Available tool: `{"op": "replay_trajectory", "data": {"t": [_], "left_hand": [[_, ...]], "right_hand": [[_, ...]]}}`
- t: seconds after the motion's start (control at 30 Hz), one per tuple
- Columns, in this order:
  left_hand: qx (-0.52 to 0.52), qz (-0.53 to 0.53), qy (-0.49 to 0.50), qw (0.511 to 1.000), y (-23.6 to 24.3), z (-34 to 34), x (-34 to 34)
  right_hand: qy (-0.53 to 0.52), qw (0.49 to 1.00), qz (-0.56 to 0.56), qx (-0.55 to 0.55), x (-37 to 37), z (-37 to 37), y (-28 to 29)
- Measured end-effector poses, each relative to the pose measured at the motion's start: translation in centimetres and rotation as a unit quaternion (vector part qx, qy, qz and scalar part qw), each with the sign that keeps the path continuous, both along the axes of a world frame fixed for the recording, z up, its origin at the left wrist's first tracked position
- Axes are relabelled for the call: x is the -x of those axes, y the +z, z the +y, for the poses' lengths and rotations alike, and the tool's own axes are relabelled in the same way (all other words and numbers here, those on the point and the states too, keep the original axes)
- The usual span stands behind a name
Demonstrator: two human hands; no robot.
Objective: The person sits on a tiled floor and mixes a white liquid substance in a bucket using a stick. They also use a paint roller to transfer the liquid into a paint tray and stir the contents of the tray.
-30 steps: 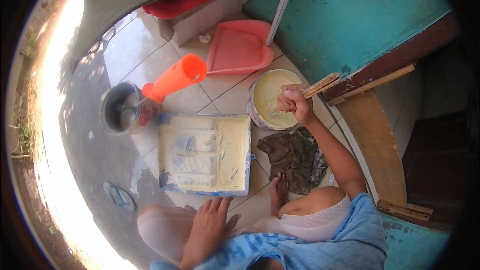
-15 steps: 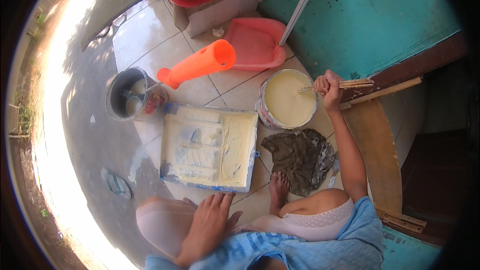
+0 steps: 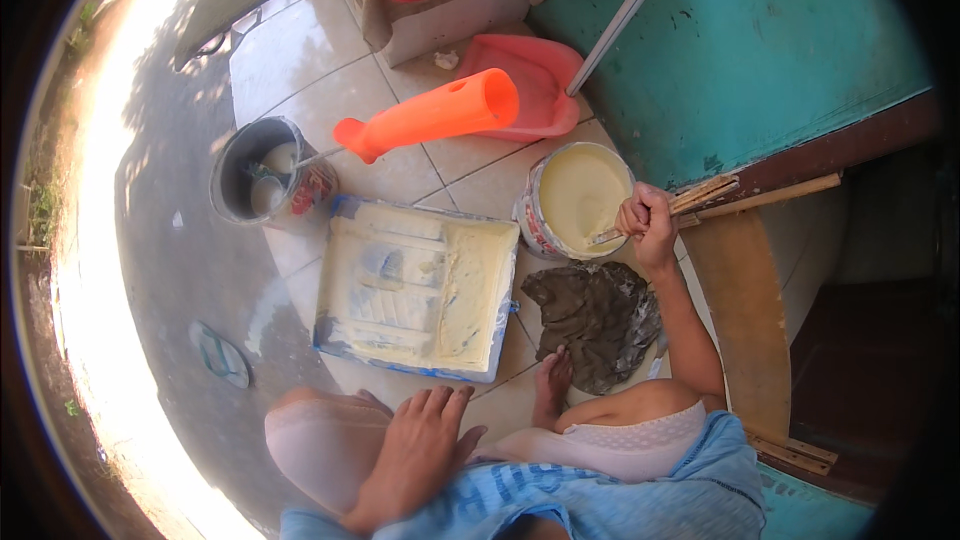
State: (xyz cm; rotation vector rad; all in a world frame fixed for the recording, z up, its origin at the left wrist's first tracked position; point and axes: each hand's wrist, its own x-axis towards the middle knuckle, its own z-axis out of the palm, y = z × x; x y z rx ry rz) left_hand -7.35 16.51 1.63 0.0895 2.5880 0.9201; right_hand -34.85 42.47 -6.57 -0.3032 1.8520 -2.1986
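My right hand [image 3: 648, 225] is wrapped around a wooden stick [image 3: 705, 194] that splits into strips at its upper end. The stick's paint-coated lower tip dips into cream paint [image 3: 583, 188] near the right rim of a round bucket [image 3: 534, 227]. My left hand [image 3: 420, 450] rests over my bent left leg, fingers stretched out and holding nothing. In front of it lies a paint tray [image 3: 400, 366] smeared with cream paint. A crumpled dark cloth [image 3: 590, 320] lies below the bucket, beside my bare foot [image 3: 552, 380].
A grey bucket [image 3: 232, 180] stands at left, with a long orange handle [image 3: 435, 120] rising from it on a metal rod. A red dustpan [image 3: 545, 105] sits behind, against a teal wall [image 3: 760, 50]. A flip-flop [image 3: 220, 355] lies left; a curved wooden board [image 3: 740, 290] is at right.
My right hand has moved slightly nearer, and the stick's tip has shifted from the paint's middle toward the near rim, its upper end tilting higher. My left hand stays put.
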Motion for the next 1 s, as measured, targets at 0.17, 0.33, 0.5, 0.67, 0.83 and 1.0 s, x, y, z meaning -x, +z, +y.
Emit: {"op": "replay_trajectory", "data": {"t": [0.17, 0.33, 0.5, 0.67, 0.83, 1.0], "left_hand": [[0.004, 0.009, -0.026, 1.0, -0.5, 0.1, 0.1], [0.024, -0.006, 0.006, 1.0, 0.1, -0.2, -0.1], [0.037, -0.011, 0.02, 0.999, 0.0, -0.4, -0.5], [0.012, -0.001, 0.022, 1.0, 0.0, -0.7, -0.9], [0.0, -0.001, 0.01, 1.0, -0.1, -0.5, -0.6], [-0.003, 0.0, 0.004, 1.0, 0.1, -0.4, -0.7]], "right_hand": [[0.043, 0.996, 0.066, -0.039, -0.4, -5.1, -2.3], [0.007, 0.991, 0.13, -0.001, 4.9, -9.6, -1.6], [-0.065, 0.989, 0.13, 0.026, 10.0, -5.5, -2.3], [-0.142, 0.986, 0.09, -0.015, 8.5, 1.0, -1.8], [-0.099, 0.994, 0.032, -0.015, 2.6, 3.0, -1.9], [0.028, 0.997, 0.069, -0.038, 0.0, -4.2, -1.1]]}}
